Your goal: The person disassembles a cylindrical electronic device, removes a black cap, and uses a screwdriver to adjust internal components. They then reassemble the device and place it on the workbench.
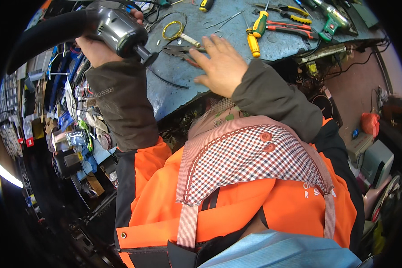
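My left hand (94, 50) is mostly hidden behind a glossy grey, motor-like device (117, 30) with a short shaft and dark disc. Its visible fingertips look curled beside something blue, but what they hold is covered. My right hand (221, 64) lies over the blue-grey bench (167, 96) with fingers extended and apart. Under and beside its fingers are pliers (176, 50) with reddish handles; whether it touches them I cannot tell. Close by are a yellow ring-shaped coil (172, 30), a pale cylinder (190, 40) and a short black cable (169, 81).
Right of my right hand are a yellow screwdriver (253, 43), a green-and-yellow screwdriver (260, 24), a red-and-black cutter (292, 29) and a green-handled tool (330, 27). A thick black tube (49, 38) curves in at upper left. Cluttered parts (76, 134) fill the left side.
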### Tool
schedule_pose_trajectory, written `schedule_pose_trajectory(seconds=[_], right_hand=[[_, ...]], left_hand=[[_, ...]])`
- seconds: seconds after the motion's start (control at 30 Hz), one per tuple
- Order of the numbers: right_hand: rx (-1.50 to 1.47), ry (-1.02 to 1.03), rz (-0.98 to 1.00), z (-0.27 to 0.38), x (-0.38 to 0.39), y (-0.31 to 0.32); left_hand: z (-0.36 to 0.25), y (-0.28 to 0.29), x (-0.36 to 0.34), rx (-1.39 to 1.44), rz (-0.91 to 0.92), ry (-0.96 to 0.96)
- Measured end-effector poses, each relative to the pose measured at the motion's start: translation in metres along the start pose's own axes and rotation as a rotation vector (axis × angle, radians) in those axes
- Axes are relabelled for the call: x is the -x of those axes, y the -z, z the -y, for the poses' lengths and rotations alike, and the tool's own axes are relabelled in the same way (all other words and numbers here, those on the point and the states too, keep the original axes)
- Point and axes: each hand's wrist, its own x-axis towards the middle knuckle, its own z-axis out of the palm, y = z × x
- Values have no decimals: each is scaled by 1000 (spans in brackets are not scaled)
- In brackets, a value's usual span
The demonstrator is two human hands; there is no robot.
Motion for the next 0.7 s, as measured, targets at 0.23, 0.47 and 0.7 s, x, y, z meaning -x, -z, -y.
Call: schedule_pose_trajectory(seconds=[0.23,0.47,0.7], right_hand=[[-347,95,-63,38,-37,-46],[-85,22,-198,-19,-16,-3],[-1039,-348,-285,-86,-1,54]], left_hand=[[41,-7,-6,-207,-276,9],[76,15,0,-163,-344,149],[96,7,-29,-860,-172,128]])
